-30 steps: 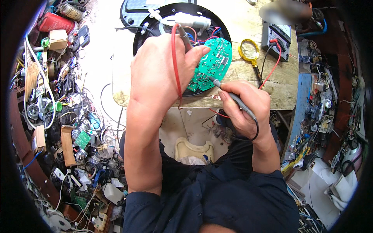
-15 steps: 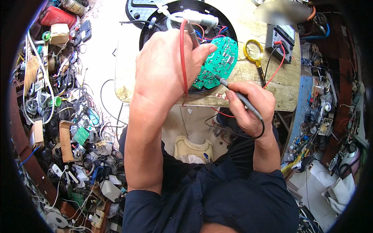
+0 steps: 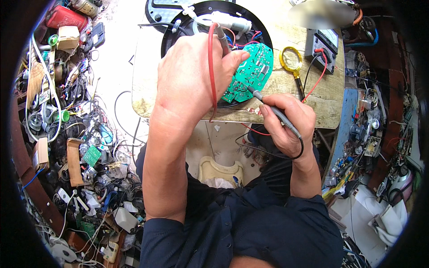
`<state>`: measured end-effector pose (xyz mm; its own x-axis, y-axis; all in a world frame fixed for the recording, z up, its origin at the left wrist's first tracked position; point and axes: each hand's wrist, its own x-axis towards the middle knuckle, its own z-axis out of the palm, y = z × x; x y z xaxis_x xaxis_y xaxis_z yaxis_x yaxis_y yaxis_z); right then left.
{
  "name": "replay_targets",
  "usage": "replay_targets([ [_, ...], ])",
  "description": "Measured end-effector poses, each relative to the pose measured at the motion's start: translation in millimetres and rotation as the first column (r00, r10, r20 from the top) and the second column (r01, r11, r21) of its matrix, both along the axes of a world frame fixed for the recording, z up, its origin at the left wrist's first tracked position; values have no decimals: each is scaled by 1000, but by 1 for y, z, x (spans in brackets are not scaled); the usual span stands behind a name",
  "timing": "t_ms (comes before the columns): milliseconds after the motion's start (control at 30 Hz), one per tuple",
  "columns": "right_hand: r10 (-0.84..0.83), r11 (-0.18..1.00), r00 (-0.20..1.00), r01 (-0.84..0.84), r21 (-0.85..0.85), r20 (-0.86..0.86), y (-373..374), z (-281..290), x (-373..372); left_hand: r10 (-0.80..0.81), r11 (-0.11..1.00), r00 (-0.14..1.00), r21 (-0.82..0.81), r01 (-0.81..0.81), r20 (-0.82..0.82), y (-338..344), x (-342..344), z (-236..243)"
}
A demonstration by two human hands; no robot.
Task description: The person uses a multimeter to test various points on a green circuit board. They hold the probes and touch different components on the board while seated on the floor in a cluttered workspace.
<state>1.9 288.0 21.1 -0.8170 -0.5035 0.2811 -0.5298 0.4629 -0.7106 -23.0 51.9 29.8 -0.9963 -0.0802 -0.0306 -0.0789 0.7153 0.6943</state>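
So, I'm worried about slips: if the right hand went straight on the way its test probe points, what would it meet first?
Probably the green circuit board: the grey test probe in the right hand points up-left onto it. Its tip looks at or near the surface; depth is unclear.

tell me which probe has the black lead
The probe in the right hand: a black lead leaves its end, whereas the other probe, in the left hand, has a red lead.

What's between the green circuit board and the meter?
In the head view, a yellow-rimmed magnifying glass on the wooden tabletop, right of the circuit board.
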Motion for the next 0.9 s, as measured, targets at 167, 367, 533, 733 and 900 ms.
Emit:
replay_targets([
  [167, -2, 1000, 1000, 2, -3, -1, -1, 0, 1, -48, 995, 999, 89, 49, -14, -3, 0, -1],
  [367, -6, 1000, 1000, 6, -1, 8, -2, 1, 1, -106, 977, 994, 183, 111, -38, -5, 1, -6],
  [533, -7, 1000, 1000, 7, -12, -20, -1, 0, -1, -88, 972, 992, 211, 105, -88, -4, 0, -10],
  [733, 5, 1000, 1000, -5, -7, -12, 0, 0, -1, -41, 959, 998, 278, 52, -43, -5, 1, -7],
  [900, 2, 1000, 998, -3, -14, -59, 2, -1, -1, 34, 937, 990, 341, -78, 133, 3, -3, 12],
])
